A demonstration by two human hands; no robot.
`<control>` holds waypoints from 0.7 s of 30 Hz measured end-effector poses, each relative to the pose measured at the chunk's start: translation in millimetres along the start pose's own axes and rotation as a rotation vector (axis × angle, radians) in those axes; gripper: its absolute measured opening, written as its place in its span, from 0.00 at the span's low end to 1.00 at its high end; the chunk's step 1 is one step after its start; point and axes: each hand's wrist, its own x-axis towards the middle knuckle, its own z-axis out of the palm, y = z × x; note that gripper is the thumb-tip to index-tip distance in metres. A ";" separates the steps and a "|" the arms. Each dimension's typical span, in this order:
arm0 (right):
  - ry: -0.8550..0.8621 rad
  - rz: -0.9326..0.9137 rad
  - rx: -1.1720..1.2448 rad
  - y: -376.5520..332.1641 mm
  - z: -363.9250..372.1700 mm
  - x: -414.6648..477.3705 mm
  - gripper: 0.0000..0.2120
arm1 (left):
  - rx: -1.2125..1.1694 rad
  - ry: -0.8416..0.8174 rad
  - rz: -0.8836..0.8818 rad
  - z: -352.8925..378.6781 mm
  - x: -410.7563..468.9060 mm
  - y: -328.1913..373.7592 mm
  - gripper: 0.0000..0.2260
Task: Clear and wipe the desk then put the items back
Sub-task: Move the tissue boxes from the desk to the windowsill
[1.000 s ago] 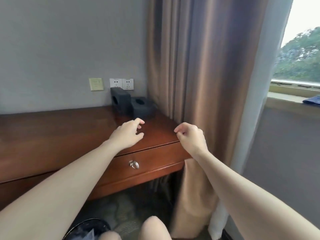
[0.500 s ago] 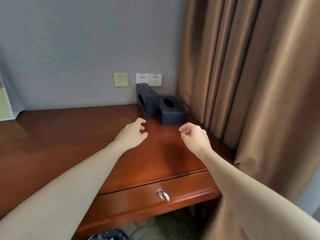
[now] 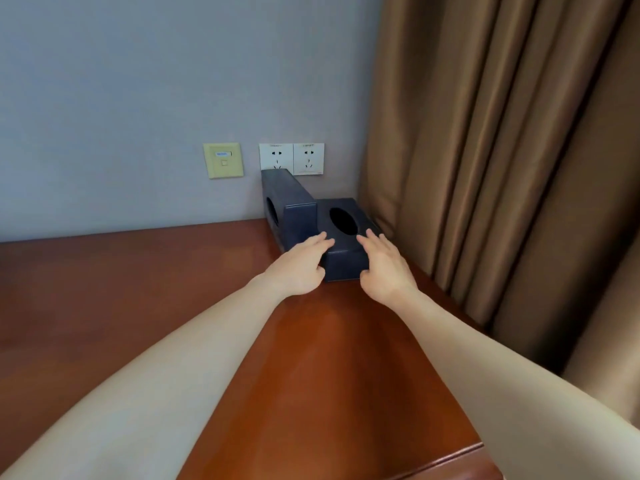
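Two dark boxes sit in the far right corner of the worktop (image 3: 329, 358). The flat tissue box (image 3: 344, 263) lies on its base, and the upright tissue box (image 3: 298, 216) stands just left of it, touching or nearly so, backed against the wall under the sockets (image 3: 292, 159).

The left hand (image 3: 299, 266) and right hand (image 3: 386, 268) flank the near end of the flat tissue box, fingers fairly straight and laid over its top edges. Neither has curled round it, so there's no real grip as far as I can tell.

Looks like clearing is only just starting. What I'd do is put thumbs down the sides and fingers on top, clear of the oval hole. Then squeeze evenly and lift straight up before bringing it toward the near edge — sliding it sideways would probably knock the upright tissue box over. The curtain (image 3: 485, 168) hangs close on the right, so keep that arm tucked in.
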 end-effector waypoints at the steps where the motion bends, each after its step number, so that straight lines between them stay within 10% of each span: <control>1: -0.022 -0.004 -0.023 -0.1 2.4 1.8 0.35 | 0.007 -0.002 0.011 2.9 2.1 0.5 0.29; 12: 0.291 0.076 0.027 22.8 -12.3 -42.4 0.14 | -0.061 0.051 0.165 4.0 -19.8 36.1 0.22; 21: 0.341 0.355 0.173 46.1 -44.5 -102.2 0.16 | -0.095 -0.096 0.309 0.2 -54.8 92.4 0.18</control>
